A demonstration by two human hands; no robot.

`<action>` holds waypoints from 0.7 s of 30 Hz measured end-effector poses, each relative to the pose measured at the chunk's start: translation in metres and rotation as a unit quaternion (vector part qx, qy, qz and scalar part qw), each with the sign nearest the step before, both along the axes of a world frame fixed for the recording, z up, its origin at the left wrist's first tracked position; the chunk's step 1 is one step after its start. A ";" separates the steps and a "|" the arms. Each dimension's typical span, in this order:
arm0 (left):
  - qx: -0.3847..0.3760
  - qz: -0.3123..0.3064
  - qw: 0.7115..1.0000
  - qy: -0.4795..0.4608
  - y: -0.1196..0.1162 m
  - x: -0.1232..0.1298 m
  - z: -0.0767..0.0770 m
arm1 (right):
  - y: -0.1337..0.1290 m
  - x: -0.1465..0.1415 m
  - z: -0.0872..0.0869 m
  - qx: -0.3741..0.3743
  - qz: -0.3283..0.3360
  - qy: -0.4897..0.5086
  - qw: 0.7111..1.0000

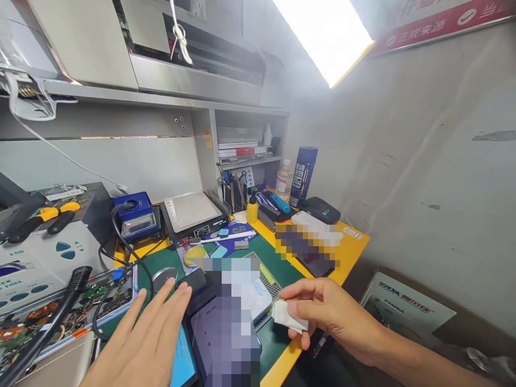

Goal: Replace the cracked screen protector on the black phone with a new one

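Note:
Pinched between the thumb and fingers of my right hand is a small folded white wipe, held near the bench's right front edge. My left hand holds nothing; its fingers are stretched out, palm down, over a flat bright blue thing. Between the hands lies a dark-screened phone or tablet, partly blurred by pixel blocks. Just beyond it, a white packet with blue print rests on a grey perforated plate.
A green mat covers the yellow bench. Left are circuit boards, a black hose and a blue soldering stand. At the back stands a hot plate. A dark phone and spray can are right.

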State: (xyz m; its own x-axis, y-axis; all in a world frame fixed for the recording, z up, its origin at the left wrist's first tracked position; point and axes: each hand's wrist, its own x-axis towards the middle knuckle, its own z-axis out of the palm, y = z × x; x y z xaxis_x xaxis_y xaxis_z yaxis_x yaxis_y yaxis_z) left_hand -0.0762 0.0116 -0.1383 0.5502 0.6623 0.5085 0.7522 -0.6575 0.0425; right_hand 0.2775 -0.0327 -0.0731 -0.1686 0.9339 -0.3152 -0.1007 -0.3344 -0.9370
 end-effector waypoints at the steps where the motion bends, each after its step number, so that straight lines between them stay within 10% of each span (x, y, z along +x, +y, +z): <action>1: 0.013 -0.010 1.000 0.023 0.001 -0.001 0.000 | 0.000 0.001 0.000 0.005 -0.003 0.002 1.000; 4: 0.039 -0.042 0.995 0.087 0.004 0.006 0.015 | 0.000 0.003 0.003 0.018 -0.014 0.012 1.000; 11: -0.140 -0.120 0.941 0.285 -0.006 0.079 0.111 | -0.005 0.011 0.003 0.012 -0.014 0.060 0.998; 21: -0.168 -0.113 0.924 0.324 0.011 0.118 0.127 | -0.025 0.028 -0.003 0.033 -0.020 0.112 0.993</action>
